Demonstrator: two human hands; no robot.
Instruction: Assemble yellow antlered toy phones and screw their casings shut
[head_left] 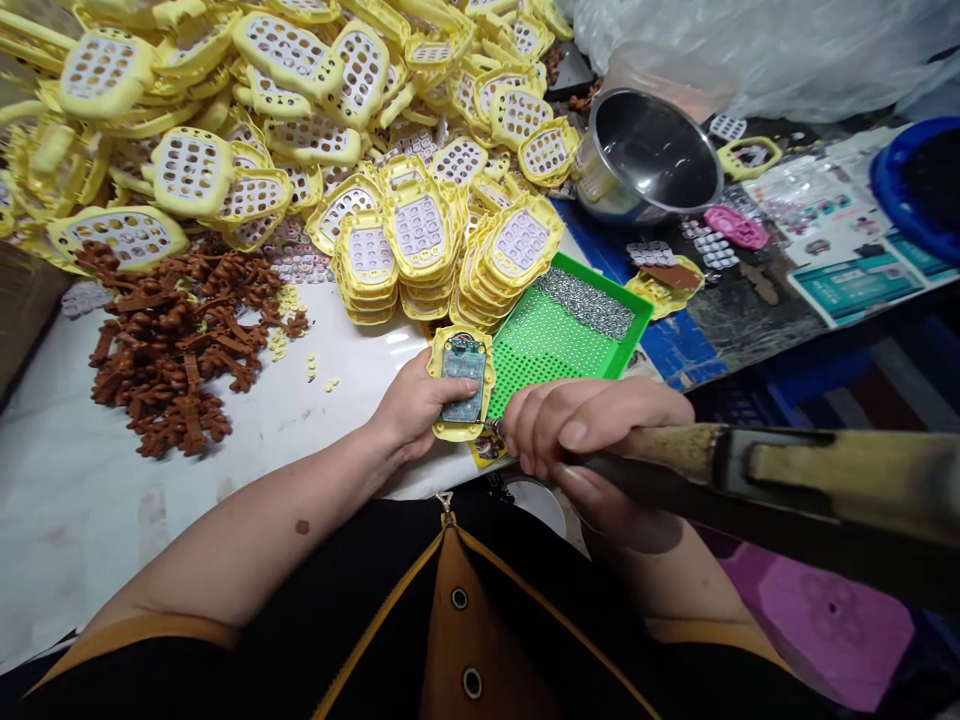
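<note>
My left hand (412,405) grips a yellow toy phone shell (442,432) with its thumb across the front. Inside the shell lies a greenish circuit board (461,370). My right hand (592,425) is wrapped around a long power screwdriver (780,470), which reaches out of view at the right. Its tip (487,424) meets the lower right corner of the shell. Just behind stand stacks of yellow shells with white keypads (420,225). A green perforated tray (525,345) holding many small silver screws (585,302) sits to the right of the shell.
A large heap of yellow shells (292,55) fills the back left. Brown plastic parts (180,350) are piled on the white table (45,510). A steel bowl (652,150), a blue basin (919,190) and clear plastic bags (787,50) stand at the right. Below is a pink stool (832,620).
</note>
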